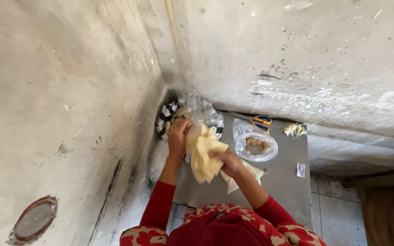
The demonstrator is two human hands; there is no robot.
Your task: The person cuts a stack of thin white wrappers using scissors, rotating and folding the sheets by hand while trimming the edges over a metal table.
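Note:
A pale yellow sheet of dough-like wrap (203, 152) hangs crumpled over the grey table (283, 182). My left hand (178, 135) grips its upper edge near a clear plastic bag. My right hand (225, 160) holds the sheet's lower right side, fingers curled into it. More pale sheets (242, 175) lie on the table under my right forearm. Both sleeves are red.
A clear plastic bag (255, 145) with brown crumbs lies on the table. Scissors with yellow and blue handles (261, 121) rest behind it. A black-and-white checked cloth (167, 116) sits in the wall corner. Small pale scraps (294, 130) and a small packet (301, 170) lie right. Concrete walls close in.

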